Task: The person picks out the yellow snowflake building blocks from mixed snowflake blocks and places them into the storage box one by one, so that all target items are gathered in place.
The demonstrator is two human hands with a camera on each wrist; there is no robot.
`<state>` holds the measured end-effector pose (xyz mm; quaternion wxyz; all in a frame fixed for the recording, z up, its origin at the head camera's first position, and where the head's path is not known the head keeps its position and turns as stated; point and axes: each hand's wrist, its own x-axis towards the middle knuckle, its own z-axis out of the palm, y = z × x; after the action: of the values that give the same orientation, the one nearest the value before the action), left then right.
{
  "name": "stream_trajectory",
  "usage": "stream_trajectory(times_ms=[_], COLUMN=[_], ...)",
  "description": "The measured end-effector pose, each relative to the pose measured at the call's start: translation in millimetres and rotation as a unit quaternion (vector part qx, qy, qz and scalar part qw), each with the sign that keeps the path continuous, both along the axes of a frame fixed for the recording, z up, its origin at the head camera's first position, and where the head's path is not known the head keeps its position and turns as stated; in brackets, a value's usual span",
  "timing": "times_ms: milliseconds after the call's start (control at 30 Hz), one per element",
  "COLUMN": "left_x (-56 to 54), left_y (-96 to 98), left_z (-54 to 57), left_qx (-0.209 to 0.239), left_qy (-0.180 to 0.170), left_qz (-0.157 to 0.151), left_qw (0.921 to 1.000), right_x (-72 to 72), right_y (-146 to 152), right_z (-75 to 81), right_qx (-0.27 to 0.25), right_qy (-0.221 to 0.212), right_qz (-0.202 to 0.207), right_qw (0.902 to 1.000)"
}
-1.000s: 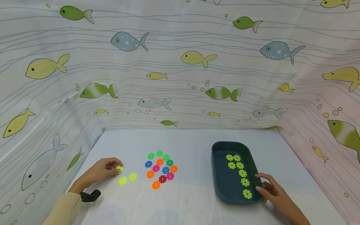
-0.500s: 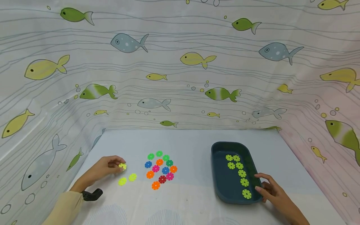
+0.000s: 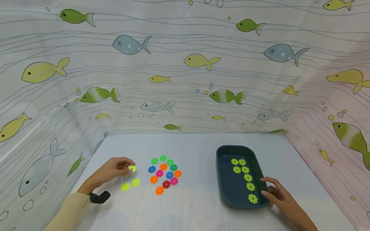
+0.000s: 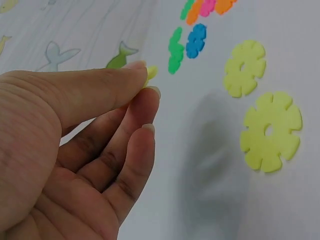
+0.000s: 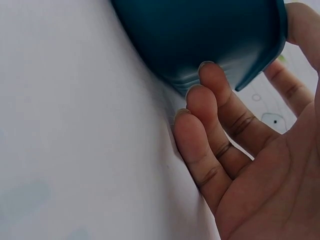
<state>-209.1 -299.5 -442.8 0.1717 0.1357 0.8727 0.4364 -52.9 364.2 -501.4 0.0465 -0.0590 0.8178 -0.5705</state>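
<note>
My left hand (image 3: pixel 114 170) is raised over the table at the left. Between thumb and index finger it pinches a yellow notched plastic disc (image 3: pixel 132 168), mostly hidden by the fingertips in the left wrist view. Just below it on the table lie two more yellow discs (image 4: pixel 280 130). At the right, my right hand (image 3: pixel 278 196) grips the right rim of a dark teal tray (image 3: pixel 232 187). Its thumb and index finger are at the rim, while the other fingers curl against the outer wall (image 5: pixel 210 30). Several yellow-green discs (image 3: pixel 252 199) lie flat inside the tray.
Between the left hand and the tray is a loose cluster of discs, among them orange (image 3: pixel 160 190), blue (image 3: pixel 152 169), green (image 3: pixel 163 158), pink (image 3: pixel 174 181) and dark red (image 3: pixel 166 184) ones. A fish-printed cloth (image 3: pixel 185 89) walls in the white table (image 3: pixel 199 154) at the back and sides.
With the yellow disc pinched, my left hand has moved right and slightly away from me, toward the coloured cluster. The right hand keeps its hold on the tray.
</note>
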Motion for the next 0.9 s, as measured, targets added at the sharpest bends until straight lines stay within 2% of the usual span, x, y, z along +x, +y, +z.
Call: stream_trajectory(times_ms=[333,700,900], left_x=[-5.9,-13.1,-17.8], left_y=[15.0,35.9,48.9], left_z=[3.9,9.5,11.2], left_qx=[0.006,0.000,-0.004], left_qy=[0.010,0.013,0.032], left_qz=[-0.020,-0.042,-0.068], left_qw=[0.9997,0.9990,0.9971], right_x=[-0.2,-1.1,-0.5], right_y=[-1,1,0], right_z=[0.3,-1.7,-3.6], right_qx=[0.003,0.002,0.004], right_qy=[-0.019,-0.003,0.013], right_qz=[-0.016,-0.011,-0.011], right_qw=[0.9997,0.9999,0.9998])
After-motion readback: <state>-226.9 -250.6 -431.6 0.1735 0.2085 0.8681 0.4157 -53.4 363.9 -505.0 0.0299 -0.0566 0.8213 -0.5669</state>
